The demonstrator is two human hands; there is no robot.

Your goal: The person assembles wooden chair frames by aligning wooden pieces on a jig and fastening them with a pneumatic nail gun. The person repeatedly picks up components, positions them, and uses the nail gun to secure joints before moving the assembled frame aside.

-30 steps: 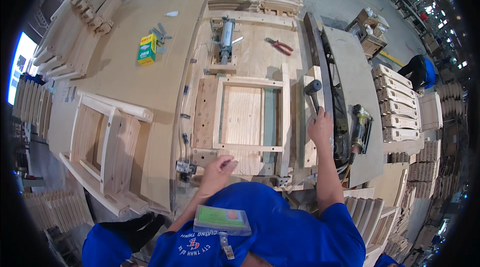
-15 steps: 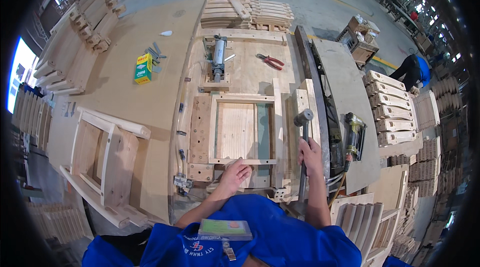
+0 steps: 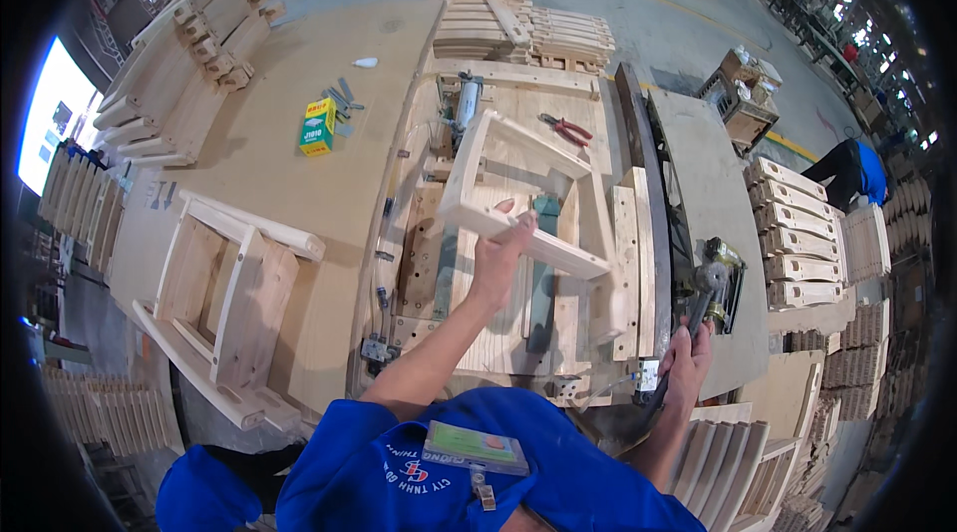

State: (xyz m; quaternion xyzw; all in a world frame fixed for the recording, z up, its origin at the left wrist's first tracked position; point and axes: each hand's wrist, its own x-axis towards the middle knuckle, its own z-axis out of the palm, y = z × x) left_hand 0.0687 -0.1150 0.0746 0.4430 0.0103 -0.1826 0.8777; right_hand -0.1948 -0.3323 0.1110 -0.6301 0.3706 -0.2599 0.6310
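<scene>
My left hand is closed around the near rail of a pale wooden frame. The frame is raised off the workbench jig and tilted, its far side reaching toward a pneumatic cylinder. At the right, my right hand grips the handle of a hammer, its head up. Just behind the hammer head, partly covered by it, a nail gun lies on the side board. I cannot tell whether hammer and nail gun touch.
Red-handled pliers lie beyond the frame. On the left table stand a yellow-green box, loose staple strips and an assembled wooden piece. Stacked wooden parts sit at the right, near a bending person.
The wooden frame has come up out of the jig and tilted, with my left hand now gripping its near rail. My right hand has carried the hammer rightward to the nail gun.
</scene>
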